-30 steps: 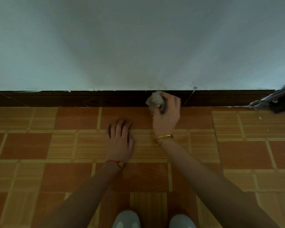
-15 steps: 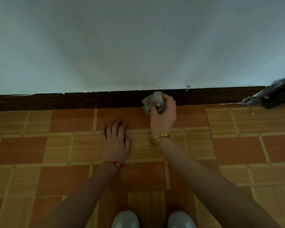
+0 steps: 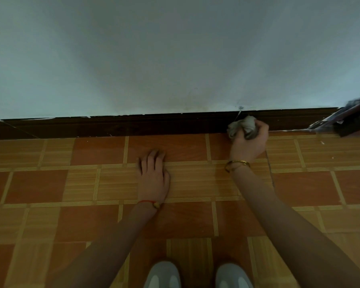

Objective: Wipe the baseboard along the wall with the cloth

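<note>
Person's crouched facing the wall, right hand (image 3: 250, 142) bunched around a crumpled grey cloth (image 3: 242, 126), pressing it right up against the dark brown baseboard (image 3: 133, 125) toward the right end of it. Left hand (image 3: 153, 176) is just flat on the checkered tile floor (image 3: 40, 183), fingers straight, palm down, holding nothing. Gold bangle (image 3: 237, 164) on the right wrist, red string bracelet (image 3: 149, 203) on the left. Two grey shoe tips (image 3: 161, 275) poke in at the near edge.

The right hand (image 3: 249, 142) grips a crumpled grey cloth (image 3: 242, 126) against the dark baseboard (image 3: 133, 125) below the pale wall (image 3: 175, 59), while the left hand (image 3: 154, 175) rests flat on the tiled floor (image 3: 50, 183).
</note>
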A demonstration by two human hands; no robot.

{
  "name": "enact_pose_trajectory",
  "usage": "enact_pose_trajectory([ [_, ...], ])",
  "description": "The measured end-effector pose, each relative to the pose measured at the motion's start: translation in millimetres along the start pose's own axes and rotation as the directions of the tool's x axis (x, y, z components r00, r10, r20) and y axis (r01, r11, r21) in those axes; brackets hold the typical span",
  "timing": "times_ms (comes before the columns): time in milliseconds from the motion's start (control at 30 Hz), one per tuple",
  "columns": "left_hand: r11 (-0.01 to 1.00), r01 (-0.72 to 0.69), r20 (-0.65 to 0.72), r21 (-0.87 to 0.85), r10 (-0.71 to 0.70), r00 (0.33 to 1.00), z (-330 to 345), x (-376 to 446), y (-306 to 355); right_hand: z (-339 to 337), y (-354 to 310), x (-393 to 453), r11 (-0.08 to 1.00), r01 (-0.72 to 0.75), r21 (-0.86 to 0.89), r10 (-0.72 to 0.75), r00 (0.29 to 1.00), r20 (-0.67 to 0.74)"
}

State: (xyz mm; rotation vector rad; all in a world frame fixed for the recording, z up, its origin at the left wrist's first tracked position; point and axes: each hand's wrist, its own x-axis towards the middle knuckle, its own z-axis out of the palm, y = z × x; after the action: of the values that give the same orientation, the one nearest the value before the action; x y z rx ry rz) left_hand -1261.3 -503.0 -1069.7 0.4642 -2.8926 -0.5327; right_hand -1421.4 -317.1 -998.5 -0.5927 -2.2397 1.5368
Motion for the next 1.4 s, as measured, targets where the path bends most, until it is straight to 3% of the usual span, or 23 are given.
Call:
enact_pose_trajectory([
  [100, 1.0, 0.028, -0.019, 0.0, -0.028, 0.999, 1, 0, 7, 9, -1, -25, 0.985, 0.164, -0.056, -0.146, 0.958, 0.245],
  [200, 1.0, -0.006, -0.017, 0.001, 0.006, 1.0, 2, 0, 17, 21, 9, -48, 0.892, 0.44, -0.101, -0.324, 0.782, 0.533],
  [267, 0.998, -0.066, -0.004, -0.011, 0.066, 0.998, 3, 0, 24, 22, 19, -46, 0.833, 0.532, -0.153, -0.345, 0.715, 0.608],
  [400, 0.992, -0.122, 0.0, -0.034, 0.122, 0.993, 7, 5, 36, 6, 31, -23, 0.719, 0.651, -0.241, -0.372, 0.654, 0.659],
  [467, 0.99, -0.136, 0.003, -0.044, 0.136, 0.991, 10, 8, 43, -4, 35, -9, 0.686, 0.668, -0.288, -0.372, 0.663, 0.65],
  [700, 0.984, -0.166, 0.038, -0.062, 0.169, 0.985, 29, 23, 73, -43, 54, 43, 0.74, 0.462, -0.489, -0.239, 0.86, 0.45],
  [767, 0.987, -0.158, 0.033, -0.032, 0.159, 0.987, 34, 23, 77, -41, 52, 38, 0.74, 0.5, -0.45, -0.258, 0.828, 0.498],
  [900, 0.985, -0.174, 0.005, 0.022, 0.173, 0.985, 38, 22, 76, -27, 41, 14, 0.663, 0.69, -0.29, -0.349, 0.628, 0.696],
  [967, 0.982, -0.189, -0.01, 0.03, 0.189, 0.982, 38, 20, 75, -23, 39, 10, 0.629, 0.734, -0.258, -0.368, 0.573, 0.732],
  [1200, 0.98, -0.2, -0.027, 0.019, 0.201, 0.979, 39, 20, 74, -54, 50, 60, 0.582, 0.675, -0.454, -0.334, 0.707, 0.623],
  [1333, 0.978, -0.205, -0.035, 0.034, 0.206, 0.978, 38, 19, 75, -68, 56, 79, 0.572, 0.529, -0.627, -0.257, 0.841, 0.475],
  [1400, 0.977, -0.208, -0.034, 0.046, 0.21, 0.977, 38, 20, 76, -66, 56, 75, 0.595, 0.486, -0.641, -0.237, 0.867, 0.438],
])
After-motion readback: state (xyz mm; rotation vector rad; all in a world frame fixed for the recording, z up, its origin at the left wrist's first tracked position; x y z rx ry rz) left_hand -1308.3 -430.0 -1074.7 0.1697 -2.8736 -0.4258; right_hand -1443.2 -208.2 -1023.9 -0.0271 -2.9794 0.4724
